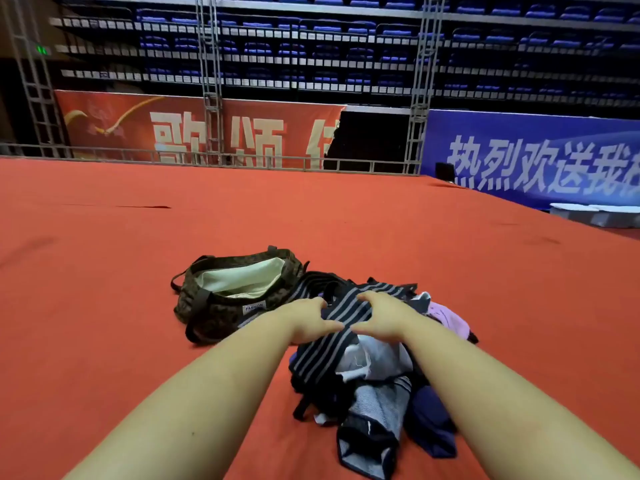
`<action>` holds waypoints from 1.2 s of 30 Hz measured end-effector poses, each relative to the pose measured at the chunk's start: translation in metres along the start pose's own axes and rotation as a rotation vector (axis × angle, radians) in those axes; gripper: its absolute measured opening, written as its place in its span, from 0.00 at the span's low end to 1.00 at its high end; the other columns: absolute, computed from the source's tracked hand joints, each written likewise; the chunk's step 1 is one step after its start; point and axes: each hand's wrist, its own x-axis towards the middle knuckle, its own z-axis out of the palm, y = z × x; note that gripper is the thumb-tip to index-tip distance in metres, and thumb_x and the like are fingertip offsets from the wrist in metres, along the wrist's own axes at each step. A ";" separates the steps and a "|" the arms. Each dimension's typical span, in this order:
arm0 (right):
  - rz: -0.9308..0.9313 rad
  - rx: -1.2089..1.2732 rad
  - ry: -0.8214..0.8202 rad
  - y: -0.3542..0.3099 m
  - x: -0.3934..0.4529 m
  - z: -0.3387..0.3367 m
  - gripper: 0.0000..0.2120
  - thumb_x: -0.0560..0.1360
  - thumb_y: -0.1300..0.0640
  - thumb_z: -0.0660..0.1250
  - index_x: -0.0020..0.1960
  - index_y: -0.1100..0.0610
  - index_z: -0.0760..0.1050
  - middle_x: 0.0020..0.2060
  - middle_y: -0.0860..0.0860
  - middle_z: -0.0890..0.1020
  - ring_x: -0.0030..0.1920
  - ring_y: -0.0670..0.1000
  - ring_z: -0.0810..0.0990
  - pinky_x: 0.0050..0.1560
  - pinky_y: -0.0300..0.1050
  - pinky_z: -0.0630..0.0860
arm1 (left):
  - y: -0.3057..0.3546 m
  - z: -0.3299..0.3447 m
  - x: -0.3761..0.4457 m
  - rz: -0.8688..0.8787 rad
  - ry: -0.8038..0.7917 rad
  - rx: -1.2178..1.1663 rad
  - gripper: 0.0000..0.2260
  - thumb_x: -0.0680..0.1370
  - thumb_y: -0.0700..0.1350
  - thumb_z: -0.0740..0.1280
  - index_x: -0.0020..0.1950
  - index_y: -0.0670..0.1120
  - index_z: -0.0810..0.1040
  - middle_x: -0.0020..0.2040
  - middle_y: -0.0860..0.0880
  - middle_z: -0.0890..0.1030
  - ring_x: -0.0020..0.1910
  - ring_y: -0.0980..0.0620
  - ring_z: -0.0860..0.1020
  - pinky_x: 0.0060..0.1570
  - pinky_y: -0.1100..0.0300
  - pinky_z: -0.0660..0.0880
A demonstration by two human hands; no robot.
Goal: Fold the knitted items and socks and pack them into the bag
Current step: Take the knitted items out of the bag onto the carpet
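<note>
Both hands, left hand (313, 320) and right hand (381, 315), are gripping the striped knit (343, 313) with curled fingers, atop the clothes pile (377, 382) just right of the open bag (239, 292). Lifting is likely dragging tangled neighbours along; the pink garment (446, 317) is lying behind the pile.

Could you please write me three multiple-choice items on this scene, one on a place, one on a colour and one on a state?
1. Where is the bag relative to the clothes pile?
A. to its left
B. to its right
C. under it

2. What colour is the floor covering?
A. blue
B. orange-red
C. green

3. What state is the bag in?
A. zipped shut
C. open
B. upside down

Answers: 1 A, it lies beside the pile's left; 2 B, the carpet is orange-red; 3 C, its pale lining shows. Both the left hand and right hand grip the striped knitted item.
</note>
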 end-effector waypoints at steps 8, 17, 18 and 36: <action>0.040 0.020 0.059 0.010 0.026 0.017 0.32 0.74 0.52 0.67 0.75 0.51 0.58 0.72 0.52 0.66 0.70 0.53 0.66 0.67 0.46 0.66 | -0.004 0.040 0.047 -0.036 0.091 -0.177 0.31 0.72 0.61 0.67 0.68 0.43 0.69 0.66 0.44 0.73 0.63 0.46 0.73 0.60 0.55 0.69; 0.053 0.042 0.109 0.023 0.021 0.021 0.24 0.75 0.50 0.65 0.69 0.53 0.67 0.65 0.49 0.75 0.64 0.50 0.73 0.64 0.45 0.69 | -0.005 0.024 0.045 0.001 0.241 -0.546 0.06 0.78 0.46 0.66 0.47 0.46 0.71 0.42 0.52 0.74 0.43 0.54 0.72 0.44 0.61 0.65; 0.071 0.037 0.110 0.025 0.019 0.021 0.23 0.75 0.49 0.65 0.68 0.54 0.68 0.64 0.49 0.76 0.63 0.50 0.74 0.63 0.46 0.70 | -0.003 0.018 0.043 0.029 0.253 -0.533 0.05 0.78 0.46 0.65 0.48 0.45 0.71 0.43 0.51 0.74 0.44 0.53 0.72 0.44 0.61 0.65; 0.260 1.736 0.236 -0.047 0.028 -0.015 0.13 0.78 0.67 0.61 0.61 0.62 0.74 0.50 0.57 0.81 0.43 0.51 0.79 0.43 0.46 0.77 | -0.047 -0.033 -0.025 0.105 -0.155 -0.710 0.05 0.76 0.41 0.67 0.51 0.46 0.78 0.50 0.46 0.79 0.48 0.50 0.74 0.44 0.61 0.71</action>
